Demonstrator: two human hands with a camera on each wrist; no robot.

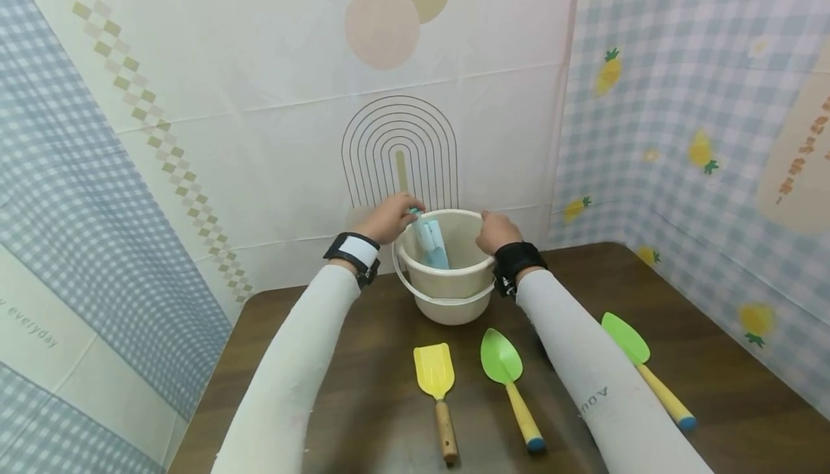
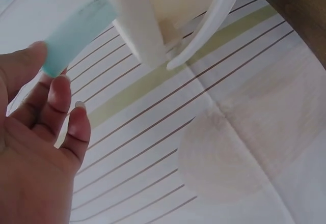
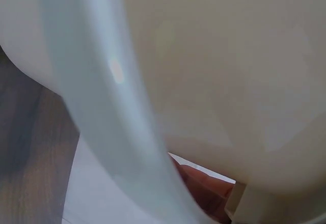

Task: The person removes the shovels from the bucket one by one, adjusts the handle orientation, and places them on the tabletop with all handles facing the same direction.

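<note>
A cream bucket (image 1: 447, 283) stands upright near the back of the table, its white handle (image 1: 447, 300) hanging down across the front. Over its left rim, my left hand (image 1: 389, 219) pinches the top end of a light blue hand tool (image 1: 424, 235) between thumb and fingers. That tool slants down inside the bucket, and its exact kind is not clear. In the left wrist view, its pale teal handle (image 2: 76, 35) sits at the fingertips of the left hand (image 2: 43, 112). At the right rim, my right hand (image 1: 498, 233) grips the bucket; its fingers (image 3: 206, 186) are mostly hidden behind the bucket handle.
Nearest the front of the brown table (image 1: 382, 380) lies a yellow scoop (image 1: 435, 369) with a wooden handle. To its right are a green trowel (image 1: 501, 357) and another green trowel (image 1: 626, 337) beyond my right arm. A patterned cloth wall (image 1: 292, 171) rises behind the bucket.
</note>
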